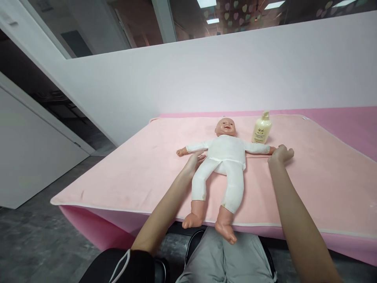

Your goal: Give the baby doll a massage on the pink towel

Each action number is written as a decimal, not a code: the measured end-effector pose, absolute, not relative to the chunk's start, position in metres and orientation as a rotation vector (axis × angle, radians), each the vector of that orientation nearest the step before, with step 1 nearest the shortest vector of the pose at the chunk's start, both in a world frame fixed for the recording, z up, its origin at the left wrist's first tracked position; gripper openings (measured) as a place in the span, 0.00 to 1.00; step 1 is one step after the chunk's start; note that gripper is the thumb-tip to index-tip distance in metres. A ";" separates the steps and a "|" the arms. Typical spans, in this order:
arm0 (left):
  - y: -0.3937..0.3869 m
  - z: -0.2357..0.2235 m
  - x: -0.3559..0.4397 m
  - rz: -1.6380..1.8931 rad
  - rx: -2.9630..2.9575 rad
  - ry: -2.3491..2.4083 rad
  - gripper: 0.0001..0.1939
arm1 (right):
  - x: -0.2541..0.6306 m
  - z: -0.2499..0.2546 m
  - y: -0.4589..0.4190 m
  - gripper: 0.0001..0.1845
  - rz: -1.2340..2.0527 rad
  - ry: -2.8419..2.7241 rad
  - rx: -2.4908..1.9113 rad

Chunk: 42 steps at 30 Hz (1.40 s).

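Note:
A baby doll point(226, 151) with a white cloth body lies on its back on a pink mat point(141, 173), arms spread wide and head at the far side. Its feet hang over the mat's near edge. My left hand point(194, 161) rests beside the doll's waist on the left, fingers stretched out and touching its side; the fingertips are partly hidden. On the right, my right hand point(281, 154) is closed at the end of the doll's outstretched arm point(257, 148), with the doll's hand at its fingers. Just beyond that arm stands a pale yellow pump bottle point(262, 129), upright.
A white wall point(235, 74) rises behind the mat, with a window above it. Bright pink cloth point(350, 125) shows under the mat at the right. At the lower left is a grey floor point(38, 236) beside a white door panel point(35, 149). My knees are below the near edge.

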<state>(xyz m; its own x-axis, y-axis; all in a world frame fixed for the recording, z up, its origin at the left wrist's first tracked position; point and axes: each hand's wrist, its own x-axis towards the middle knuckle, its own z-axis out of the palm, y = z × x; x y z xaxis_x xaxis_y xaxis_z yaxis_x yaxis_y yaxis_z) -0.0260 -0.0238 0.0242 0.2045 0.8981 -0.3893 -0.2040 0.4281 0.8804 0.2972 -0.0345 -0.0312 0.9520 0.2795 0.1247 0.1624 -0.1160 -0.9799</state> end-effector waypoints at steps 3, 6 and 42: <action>0.005 0.016 -0.004 0.993 0.530 1.012 0.09 | 0.282 -0.015 -0.043 0.29 0.023 -0.087 -1.666; 0.020 0.014 0.006 1.159 0.382 0.966 0.07 | 0.261 0.007 -0.051 0.27 -0.095 -0.246 -1.620; 0.005 0.014 -0.001 1.189 2.043 1.025 0.21 | 0.106 0.015 -0.271 0.27 -0.533 -1.409 -1.930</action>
